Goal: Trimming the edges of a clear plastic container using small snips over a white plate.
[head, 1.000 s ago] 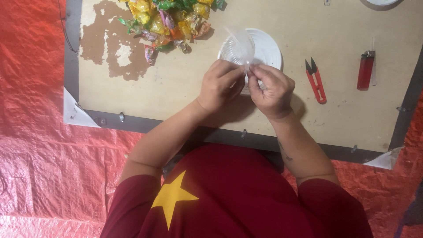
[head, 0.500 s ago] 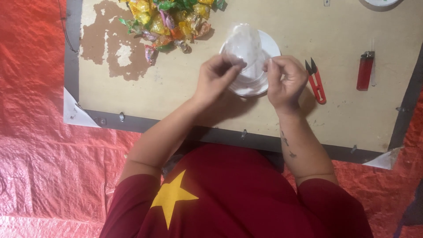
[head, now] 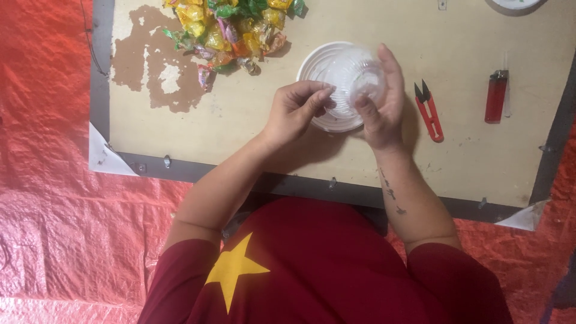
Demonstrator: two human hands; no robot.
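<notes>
My left hand (head: 295, 109) and my right hand (head: 381, 103) both pinch a small clear plastic bag (head: 354, 81), one on each side. The bag is spread open between my fingers and hangs just over a white ribbed plate (head: 316, 60) lying on the beige board (head: 252, 132). My right hand's fingers curl around the bag's right edge. I cannot tell whether anything is inside the bag. A pile of colourful wrapped candies (head: 231, 27) lies at the board's far edge, to the left of the plate.
Red thread snips (head: 429, 111) lie just right of my right hand, with a red lighter (head: 495, 96) farther right. A brown worn patch (head: 150, 66) marks the board's left part. A red tarp (head: 54, 180) surrounds the grey-framed board.
My hands have drawn apart and moved slightly away from me. The crumpled bag between them is now spread open over the plate.
</notes>
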